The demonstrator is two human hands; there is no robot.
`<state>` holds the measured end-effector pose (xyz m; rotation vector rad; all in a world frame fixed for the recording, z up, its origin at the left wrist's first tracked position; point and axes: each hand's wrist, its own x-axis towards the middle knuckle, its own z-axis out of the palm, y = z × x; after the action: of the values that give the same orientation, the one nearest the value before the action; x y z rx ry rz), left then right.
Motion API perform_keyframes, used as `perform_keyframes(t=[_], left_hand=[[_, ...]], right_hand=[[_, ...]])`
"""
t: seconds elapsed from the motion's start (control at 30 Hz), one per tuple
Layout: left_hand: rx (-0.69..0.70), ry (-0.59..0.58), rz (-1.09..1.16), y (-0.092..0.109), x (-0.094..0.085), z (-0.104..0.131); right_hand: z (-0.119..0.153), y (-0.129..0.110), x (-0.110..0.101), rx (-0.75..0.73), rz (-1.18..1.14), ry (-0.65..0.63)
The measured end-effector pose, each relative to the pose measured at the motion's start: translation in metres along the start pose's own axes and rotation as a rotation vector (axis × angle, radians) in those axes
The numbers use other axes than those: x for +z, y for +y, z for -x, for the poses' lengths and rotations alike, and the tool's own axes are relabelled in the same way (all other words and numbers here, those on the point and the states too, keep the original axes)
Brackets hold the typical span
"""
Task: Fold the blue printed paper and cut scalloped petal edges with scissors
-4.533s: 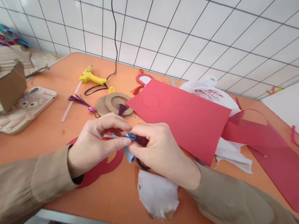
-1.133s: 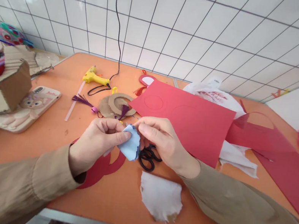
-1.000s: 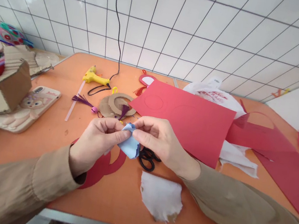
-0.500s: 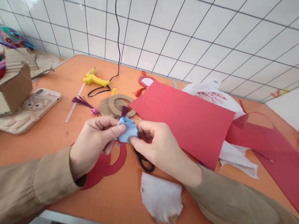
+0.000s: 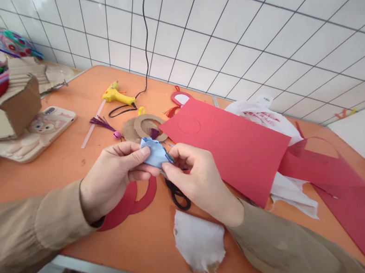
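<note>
Between my two hands is a small piece of light blue fabric (image 5: 154, 153) with a darker, scalloped-looking edge. My left hand (image 5: 115, 169) pinches its left side, thumb in front and fingers behind and below. At its right edge, my right hand (image 5: 193, 173) closes thumb and fingertips on the fabric. Black-handled scissors (image 5: 181, 200) lie under my right hand, their blades hidden. Below my left hand are red ring-shaped cutouts (image 5: 126, 206), partly covered. Just beyond the fabric rest cardboard rings (image 5: 145, 125) with a dark purple tassel (image 5: 153, 134).
A yellow glue gun (image 5: 117, 93) with its cord stands at the back left. A phone (image 5: 35, 131) and cardboard (image 5: 19, 103) lie left. Red sheets (image 5: 229, 149), a plastic bag (image 5: 264, 115) and white cloth (image 5: 294, 194) fill the right. A white scrap (image 5: 199, 240) lies in front.
The blue fabric has turned and now looks wider and flatter between my hands. My left fingers have shifted beneath its lower edge. The view has moved slightly.
</note>
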<state>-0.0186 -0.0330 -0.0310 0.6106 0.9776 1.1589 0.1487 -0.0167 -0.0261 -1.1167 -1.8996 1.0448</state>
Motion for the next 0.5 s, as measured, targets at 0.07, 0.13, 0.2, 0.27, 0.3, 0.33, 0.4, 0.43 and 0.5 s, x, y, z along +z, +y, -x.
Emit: perform_keyframes(t=[0.07, 0.13, 0.2, 0.27, 0.3, 0.33, 0.4, 0.43, 0.5], left_hand=[[0.011, -0.002, 0.024, -0.0005, -0.0008, -0.0004], [0.022, -0.012, 0.034, -0.0013, -0.0017, -0.0005], [0.033, -0.019, 0.041, -0.0024, -0.0025, -0.0004], [0.049, -0.02, 0.053, -0.0037, -0.0029, -0.0004], [0.056, -0.017, 0.061, -0.0043, -0.0028, -0.0007], [0.061, -0.013, 0.069, -0.005, -0.0027, -0.001], [0.06, -0.005, 0.078, -0.0063, -0.0023, -0.0021], [0.058, -0.003, 0.082, -0.0069, -0.0021, -0.0027], [0.052, -0.002, 0.087, -0.0078, -0.0018, -0.0037]], right_hand=[[0.0007, -0.0022, -0.0001, -0.003, -0.054, -0.027], [0.0014, -0.0049, 0.0001, 0.01, -0.096, -0.059], [0.0021, -0.0069, 0.0008, 0.034, -0.124, -0.079], [0.0023, -0.0073, 0.0021, 0.045, -0.139, -0.077], [0.0023, -0.0068, 0.0029, 0.047, -0.142, -0.07], [0.0021, -0.006, 0.0036, 0.045, -0.141, -0.059], [0.0017, -0.0038, 0.0049, 0.037, -0.118, -0.037], [0.0015, -0.0027, 0.0053, 0.032, -0.102, -0.029], [0.0016, -0.0011, 0.0056, 0.021, -0.079, -0.027]])
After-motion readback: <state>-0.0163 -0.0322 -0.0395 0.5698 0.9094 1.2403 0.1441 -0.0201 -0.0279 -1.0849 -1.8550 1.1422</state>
